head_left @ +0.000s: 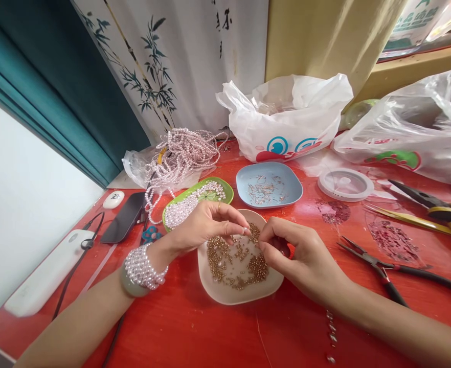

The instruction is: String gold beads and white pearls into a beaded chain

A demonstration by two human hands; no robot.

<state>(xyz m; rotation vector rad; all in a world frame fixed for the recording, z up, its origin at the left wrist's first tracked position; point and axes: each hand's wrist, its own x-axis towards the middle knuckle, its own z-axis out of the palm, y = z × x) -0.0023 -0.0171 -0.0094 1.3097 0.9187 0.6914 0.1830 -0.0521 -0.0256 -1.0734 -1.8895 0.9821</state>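
Beneath upper-frame curtains, over the red table and gold-bead dish, a bead is pinched by the left hand, the right hand closed.

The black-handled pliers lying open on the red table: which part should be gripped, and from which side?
Probably grip both handles from above and the lower right, with the right hand. They splay apart towards that side, leaving room for fingers, while the pointed jaws face the upper left.
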